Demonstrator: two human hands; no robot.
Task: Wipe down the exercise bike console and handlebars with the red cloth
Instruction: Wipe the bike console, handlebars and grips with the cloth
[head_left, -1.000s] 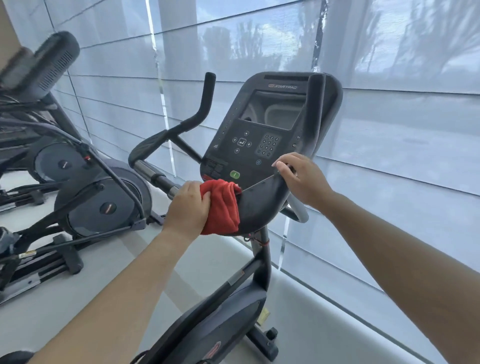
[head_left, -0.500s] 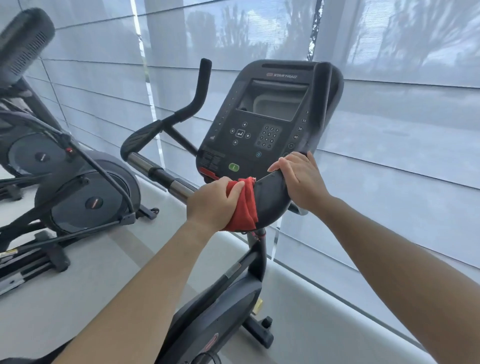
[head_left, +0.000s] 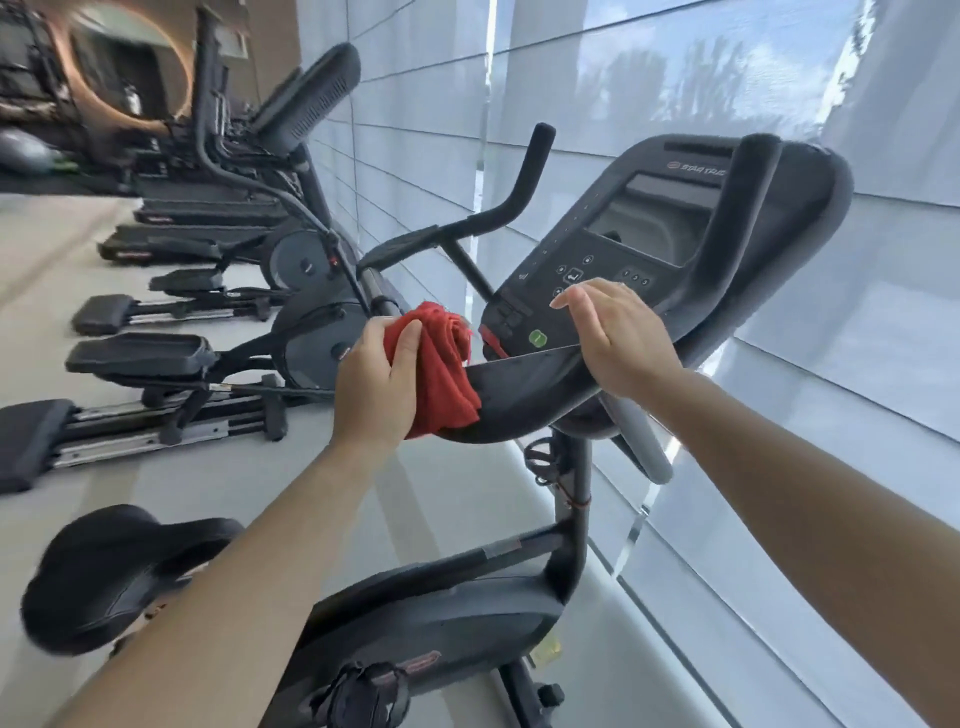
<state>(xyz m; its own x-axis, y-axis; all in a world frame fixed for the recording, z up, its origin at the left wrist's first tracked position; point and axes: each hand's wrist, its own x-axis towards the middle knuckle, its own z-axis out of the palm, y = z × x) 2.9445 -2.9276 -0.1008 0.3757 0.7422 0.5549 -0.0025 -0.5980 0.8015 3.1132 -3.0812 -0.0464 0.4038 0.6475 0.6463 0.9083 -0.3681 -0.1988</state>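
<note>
The dark exercise bike console (head_left: 660, 244) tilts toward me, with a screen, a keypad and a green button. My left hand (head_left: 374, 384) grips the bunched red cloth (head_left: 441, 369) and presses it against the left end of the console's lower lip. My right hand (head_left: 618, 338) rests over that lip beside the green button, fingers spread and loosely curved. The left handlebar (head_left: 498, 208) rises behind the cloth. A grey right handlebar grip (head_left: 636, 441) shows under my right wrist.
The bike's saddle (head_left: 104, 577) sits low at left, its frame and post (head_left: 571, 499) below the console. A row of elliptical trainers (head_left: 218, 332) lines the floor to the left. A window wall with pale blinds (head_left: 831, 364) runs close along the right.
The view has swung left and tilted, showing more machines and the saddle. My left hand has slid the cloth leftward to the end of the lip. My right hand has loosened, fingers now lifted.
</note>
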